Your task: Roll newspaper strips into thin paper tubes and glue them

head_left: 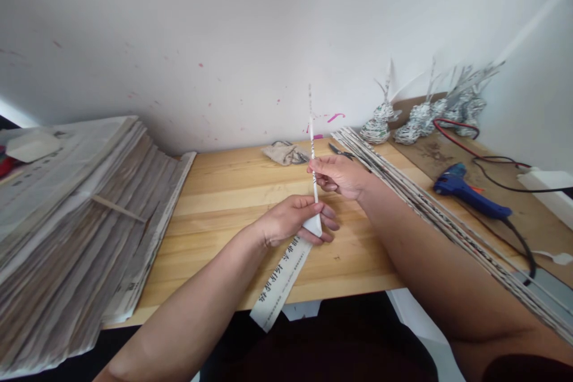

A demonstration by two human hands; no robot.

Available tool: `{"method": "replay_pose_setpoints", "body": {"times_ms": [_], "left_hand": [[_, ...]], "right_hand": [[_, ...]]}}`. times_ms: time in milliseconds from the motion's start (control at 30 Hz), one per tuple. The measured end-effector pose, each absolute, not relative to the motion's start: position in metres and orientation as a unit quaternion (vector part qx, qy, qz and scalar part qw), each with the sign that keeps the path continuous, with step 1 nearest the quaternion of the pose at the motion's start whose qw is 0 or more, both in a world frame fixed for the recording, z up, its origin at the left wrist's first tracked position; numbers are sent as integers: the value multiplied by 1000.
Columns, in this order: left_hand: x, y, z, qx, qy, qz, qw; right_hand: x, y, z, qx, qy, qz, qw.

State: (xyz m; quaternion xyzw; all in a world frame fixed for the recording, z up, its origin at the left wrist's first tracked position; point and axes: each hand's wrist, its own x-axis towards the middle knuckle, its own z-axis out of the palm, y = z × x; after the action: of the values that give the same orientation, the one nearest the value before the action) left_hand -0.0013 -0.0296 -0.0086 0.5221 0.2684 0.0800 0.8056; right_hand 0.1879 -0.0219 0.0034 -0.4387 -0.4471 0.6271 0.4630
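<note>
A newspaper strip [281, 286] is rolled at its upper end into a thin paper tube [312, 137] that points up toward the wall. My left hand [299, 218] grips the lower end of the roll, thumb on top and the other fingers behind the paper. Higher up, my right hand [338, 174] pinches the tube between thumb and fingers. The strip's flat tail, printed with dark characters, slants down to the left past the table's front edge.
Stacked newspapers [111, 203] fill the left side. A crumpled cloth [285, 153] and scissors [341, 151] lie behind my hands. To the right are rolled paper sticks [416, 200], a blue glue gun [470, 191] with its cord, and several woven paper figures [378, 123] on cardboard.
</note>
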Motion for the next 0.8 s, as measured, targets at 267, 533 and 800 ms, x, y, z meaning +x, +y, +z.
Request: {"method": "replay_pose_setpoints", "body": {"times_ms": [267, 533, 800], "left_hand": [[-2, -29, -8, 533, 263, 78, 800], [-3, -28, -8, 534, 261, 84, 800], [-4, -26, -8, 533, 246, 85, 805]], "right_hand": [[188, -24, 6, -470, -492, 590, 435], [192, -25, 7, -429, -528, 621, 391], [188, -24, 2, -427, -507, 626, 410]]}}
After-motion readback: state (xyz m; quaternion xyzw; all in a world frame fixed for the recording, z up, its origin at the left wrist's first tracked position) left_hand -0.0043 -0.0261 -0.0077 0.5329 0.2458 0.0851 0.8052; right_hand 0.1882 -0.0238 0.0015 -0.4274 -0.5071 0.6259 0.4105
